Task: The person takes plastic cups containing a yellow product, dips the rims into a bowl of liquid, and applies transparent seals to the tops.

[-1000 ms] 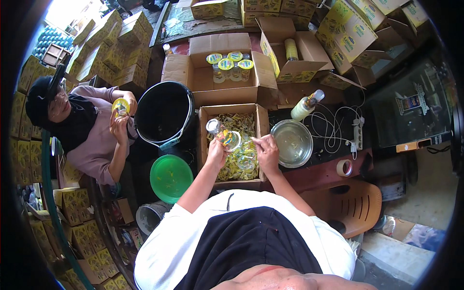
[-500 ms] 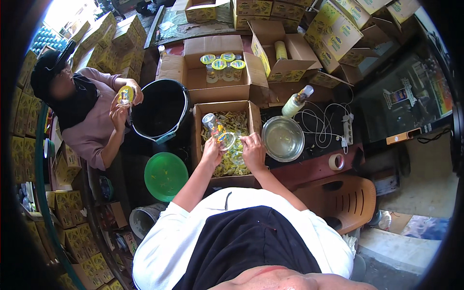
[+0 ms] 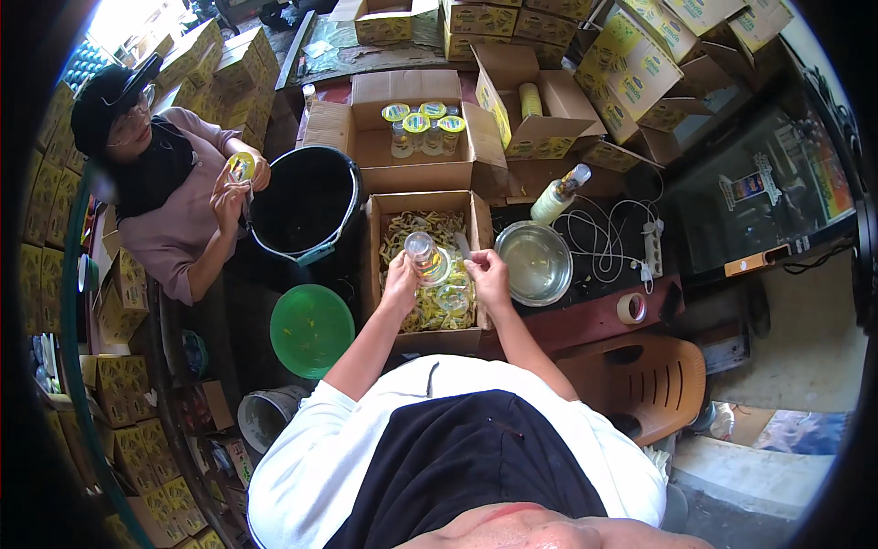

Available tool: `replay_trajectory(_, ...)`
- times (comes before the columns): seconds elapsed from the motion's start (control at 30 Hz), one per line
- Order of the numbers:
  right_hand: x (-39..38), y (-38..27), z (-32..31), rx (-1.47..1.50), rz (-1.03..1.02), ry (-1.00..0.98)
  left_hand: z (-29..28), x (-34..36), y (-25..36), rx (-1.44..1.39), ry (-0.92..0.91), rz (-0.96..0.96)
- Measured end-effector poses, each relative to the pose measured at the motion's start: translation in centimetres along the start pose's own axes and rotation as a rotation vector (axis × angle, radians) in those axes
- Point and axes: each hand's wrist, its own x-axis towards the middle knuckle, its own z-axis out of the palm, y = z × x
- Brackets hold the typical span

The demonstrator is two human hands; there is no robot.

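My left hand (image 3: 400, 284) grips a clear plastic cup (image 3: 422, 252) with a colourful print, tilted over a cardboard box (image 3: 480, 229) filled with yellow shredded bits (image 3: 407, 224) and clear plastic pieces (image 3: 453, 297). My right hand (image 3: 489, 279) is beside the cup, its fingers pinched on a thin grey flat piece (image 3: 463, 245), possibly a blade. A glass bowl of clear liquid (image 3: 534, 261) stands just right of the box.
A co-worker (image 3: 160, 201) holds a yellow-topped cup. Around lie a black bucket (image 3: 347, 183), green basin (image 3: 311, 329), box of lidded cups (image 3: 384, 169), stacked tubular sleeve (image 3: 554, 201), white cables (image 3: 604, 238), tape roll (image 3: 631, 308) and orange chair (image 3: 631, 384).
The cup in my left hand has tilted so its end faces more upward. The grey piece in my right hand now points up beside it. The view has shifted slightly.
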Motion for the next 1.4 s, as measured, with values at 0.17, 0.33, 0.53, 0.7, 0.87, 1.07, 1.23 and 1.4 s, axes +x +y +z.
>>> replay_trajectory(0.17, 0.1, -0.6, -2.1, 0.709, 0.299, -0.372, 0.7, -0.1, 1.4, 0.127, -0.015, -0.099)
replay_trajectory(0.33, -0.2, -0.2, -1.8, 0.721, 0.351, -0.461, 0.6, -0.1, 0.9, 0.124, -0.063, -0.090)
replay_trajectory(0.53, 1.5, -1.2, -4.0, 0.521, 0.367, -0.684, -0.1, -0.5, 3.9, 0.252, -0.328, -0.364)
replay_trajectory(0.7, 1.7, -1.4, -3.8, 0.364, 0.222, -0.691, -0.9, -0.4, 3.0, 0.243, -0.321, -0.320)
replay_trajectory(0.87, 5.0, 4.2, -5.8, 0.399, 0.260, -0.158, -1.9, 0.3, 2.1, 0.057, -0.217, -0.365)
replay_trajectory(1.07, 6.4, 13.9, -10.1, -0.323, 0.180, 0.185, -2.7, 1.5, 0.9, -0.183, -0.188, -0.393)
replay_trajectory(1.23, 4.7, 12.7, -10.4, -0.846, 0.004, 0.145, -2.6, 1.8, 0.1, -0.279, -0.136, -0.422)
replay_trajectory(1.4, 4.9, 9.5, -8.5, -0.058, 0.041, 0.076, -3.3, 2.5, -1.1, -0.394, -0.289, -0.412)
